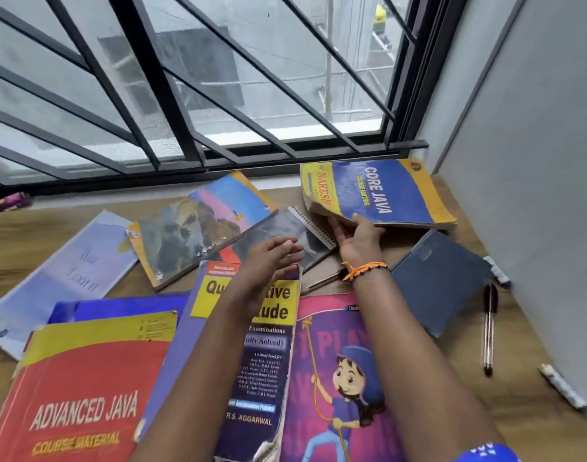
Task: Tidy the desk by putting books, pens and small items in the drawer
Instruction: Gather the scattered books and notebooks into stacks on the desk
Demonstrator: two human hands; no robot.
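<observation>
Nine or so books are seen strewn across the desk (452, 335); no drawer is visible, so little looks done. Upper right, the Core Java book (382, 191) is gripped by the right hand (357, 240); the left hand (269, 261) hovers unclenched.

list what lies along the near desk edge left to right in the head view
red Advanced Java book → purple Quantitative Aptitude book → pink cartoon-girl book → clear black-capped pen → white patterned pen

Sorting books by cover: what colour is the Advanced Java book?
Red with a yellow band, head view: Advanced Java book.
</observation>
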